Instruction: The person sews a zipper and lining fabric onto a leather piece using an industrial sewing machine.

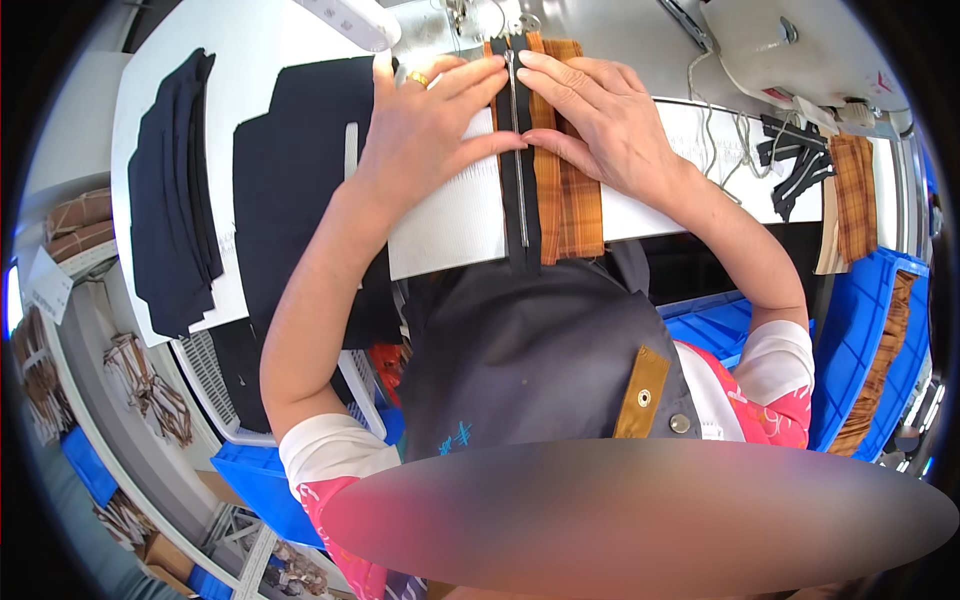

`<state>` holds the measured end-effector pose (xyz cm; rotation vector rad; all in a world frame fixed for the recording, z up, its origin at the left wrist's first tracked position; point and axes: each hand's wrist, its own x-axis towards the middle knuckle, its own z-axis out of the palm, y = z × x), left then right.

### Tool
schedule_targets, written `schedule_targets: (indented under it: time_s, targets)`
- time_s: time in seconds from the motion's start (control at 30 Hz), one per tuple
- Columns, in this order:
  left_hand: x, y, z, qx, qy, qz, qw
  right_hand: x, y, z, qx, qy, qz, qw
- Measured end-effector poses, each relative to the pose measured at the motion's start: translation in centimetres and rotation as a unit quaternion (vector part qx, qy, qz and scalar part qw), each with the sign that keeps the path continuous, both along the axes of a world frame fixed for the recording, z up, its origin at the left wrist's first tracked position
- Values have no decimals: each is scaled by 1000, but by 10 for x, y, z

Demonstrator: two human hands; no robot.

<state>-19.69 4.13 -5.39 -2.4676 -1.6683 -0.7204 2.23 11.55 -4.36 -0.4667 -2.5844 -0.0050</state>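
My left hand (425,140) lies spread with fingertips and thumb on the left side of a black zipper (519,210), which runs upright over orange plaid fabric (570,215) at the front of the sewing machine. My right hand (600,125) is also spread, its fingertips and thumb pressing along the zipper's right side. Both hands are open on top of the layers, near the machine's presser foot (460,22). Black cut fabric pieces (290,180) lie just left of my left hand on the white table (440,240); part of the zipper tape is under my fingers.
A black fabric stack (170,200) lies at left. Zippers (795,160), plaid pieces (855,190) and loose cords (705,135) sit right, below the machine body (790,50). Blue bins (850,330), a white basket (205,375) and shelves with bundles (150,390) surround the table.
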Motion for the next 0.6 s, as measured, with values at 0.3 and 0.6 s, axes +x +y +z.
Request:
schedule_targets:
  time_s: [0.3,0.6]
  targets:
    - [2,-4,-8,53,-3,5,999,0,4,-1,-28,-52,-28,998]
    - [6,-3,1,39,-24,28,999,-2,5,-1,-38,-54,-29,997]
